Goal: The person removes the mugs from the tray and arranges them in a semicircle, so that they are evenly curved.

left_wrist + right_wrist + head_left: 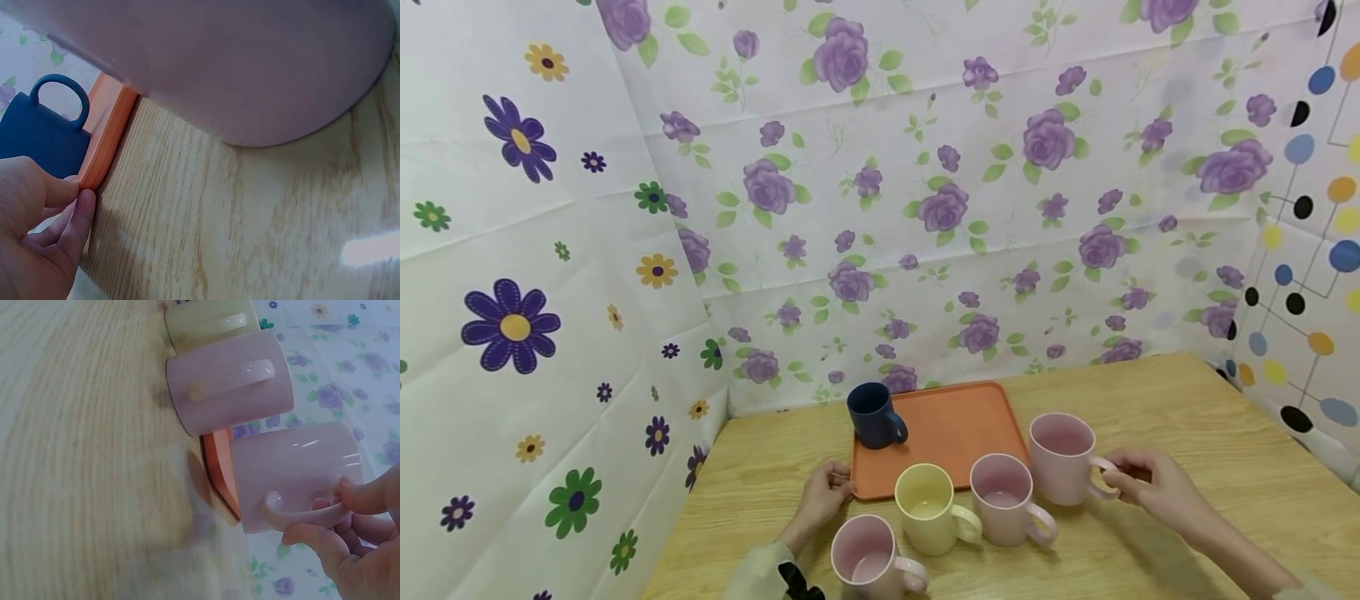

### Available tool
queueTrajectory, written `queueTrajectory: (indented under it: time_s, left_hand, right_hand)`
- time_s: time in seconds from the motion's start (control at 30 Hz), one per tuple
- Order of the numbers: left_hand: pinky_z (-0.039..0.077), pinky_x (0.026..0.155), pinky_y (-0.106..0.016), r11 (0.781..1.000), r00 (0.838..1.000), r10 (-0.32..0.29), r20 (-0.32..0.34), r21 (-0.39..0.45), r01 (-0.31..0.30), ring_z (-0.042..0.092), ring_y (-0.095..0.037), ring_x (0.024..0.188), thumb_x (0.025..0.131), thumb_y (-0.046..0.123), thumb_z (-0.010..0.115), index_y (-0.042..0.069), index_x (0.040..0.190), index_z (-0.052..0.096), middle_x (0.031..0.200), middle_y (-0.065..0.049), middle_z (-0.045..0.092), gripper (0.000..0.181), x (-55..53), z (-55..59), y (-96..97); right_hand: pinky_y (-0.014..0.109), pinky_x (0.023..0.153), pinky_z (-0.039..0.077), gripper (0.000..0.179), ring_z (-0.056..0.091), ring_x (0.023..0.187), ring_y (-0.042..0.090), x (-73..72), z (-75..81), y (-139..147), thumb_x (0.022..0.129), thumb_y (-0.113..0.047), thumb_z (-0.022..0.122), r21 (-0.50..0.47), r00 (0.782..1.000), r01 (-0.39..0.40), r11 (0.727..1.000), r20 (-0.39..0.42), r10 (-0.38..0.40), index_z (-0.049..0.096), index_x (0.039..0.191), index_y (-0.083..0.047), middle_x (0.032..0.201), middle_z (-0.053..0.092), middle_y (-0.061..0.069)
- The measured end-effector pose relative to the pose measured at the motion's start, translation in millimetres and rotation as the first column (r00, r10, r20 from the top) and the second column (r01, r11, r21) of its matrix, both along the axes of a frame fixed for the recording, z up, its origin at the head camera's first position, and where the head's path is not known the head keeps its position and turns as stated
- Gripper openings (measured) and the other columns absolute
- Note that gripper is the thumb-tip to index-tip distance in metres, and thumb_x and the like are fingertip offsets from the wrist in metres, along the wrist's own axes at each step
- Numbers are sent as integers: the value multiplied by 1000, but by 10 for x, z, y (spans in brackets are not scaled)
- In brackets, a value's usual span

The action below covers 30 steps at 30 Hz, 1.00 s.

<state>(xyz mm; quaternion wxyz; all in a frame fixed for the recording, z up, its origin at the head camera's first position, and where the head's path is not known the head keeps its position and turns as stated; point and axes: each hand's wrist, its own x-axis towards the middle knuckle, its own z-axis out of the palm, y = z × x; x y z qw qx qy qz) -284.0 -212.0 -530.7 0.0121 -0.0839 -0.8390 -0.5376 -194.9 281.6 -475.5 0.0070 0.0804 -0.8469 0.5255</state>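
The right hand (1153, 487) pinches the handle (306, 519) of the rightmost pink mug (1062, 462), whose body is just left of that grip, near the right edge of the orange tray (958, 429). The left hand (823, 493) pinches the tray's near left corner, the tray reaching far and right from there, a navy mug (871, 423) on its left part

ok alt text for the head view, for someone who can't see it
A person's right grip holds a pink mug by its handle, while the left grip pinches the near left corner of an orange tray bearing a dark blue mug. Closer on the wooden table stand a yellow mug and two more pink mugs.
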Motion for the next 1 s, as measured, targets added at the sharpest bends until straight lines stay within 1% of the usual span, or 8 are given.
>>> queueTrajectory:
  time_s: [0.17,0.27,0.3,0.4,0.63,0.8,0.9,1.0]
  left_hand:
    - [58,62,-25,997,994,-71,-79,22,72,63,-10,72,89,5,67,-10,102,58,83,-15,66,22,-17,-45,-53]
    - [58,64,-25,999,999,-35,-42,19,36,64,-12,73,89,2,65,-11,103,59,86,-18,66,20,-22,-45,-33]
    - [59,66,-26,1000,1000,-1,-5,3,1,64,-15,75,88,-2,65,-13,104,58,88,-21,65,21,-2,-9,-4]
    - [59,66,-27,999,999,34,25,-18,-34,65,-20,76,88,-6,63,-15,106,57,90,-25,65,21,-1,-2,26]
    - [58,64,-25,999,999,38,13,-10,-38,66,-21,75,87,-7,63,-15,106,56,88,-23,65,21,8,1,37]
    - [58,64,-24,999,999,34,12,3,-34,65,-20,75,87,-8,62,-15,106,56,88,-24,65,21,27,20,41]
    - [57,64,-23,999,999,34,9,3,-34,65,-18,75,87,-8,62,-16,105,55,88,-26,66,20,30,21,45]
    - [57,63,-23,999,999,37,11,-1,-37,65,-17,74,87,-7,62,-15,105,55,87,-27,66,20,31,29,48]
  right_hand:
    - [26,65,58,36,60,79,2,119,-29,48,93,-21,64,34,998,40,999,49,-42,62,115,8,98,66,11]
    - [25,65,58,37,60,79,1,190,-34,74,94,-21,64,56,998,29,998,54,-32,62,116,9,100,68,13]
    - [25,65,57,37,60,80,0,213,-35,81,94,-21,63,68,999,19,998,49,-22,62,116,9,101,68,14]
    - [25,63,57,36,60,79,-1,274,-40,96,94,-22,63,94,999,9,995,40,-13,62,114,8,100,69,14]
    - [26,63,56,40,60,78,1,375,-94,119,95,-27,61,99,997,-5,995,81,-3,62,115,8,104,69,16]
    - [25,66,56,45,59,81,3,407,-139,136,94,-31,62,67,986,7,998,164,-18,60,119,6,107,67,15]
    - [26,69,57,46,59,82,4,409,-153,145,94,-31,62,34,980,-10,999,199,3,59,119,7,106,67,13]
    - [26,69,56,43,59,81,5,409,-157,162,94,-30,63,13,974,-63,998,217,59,60,117,6,103,66,12]
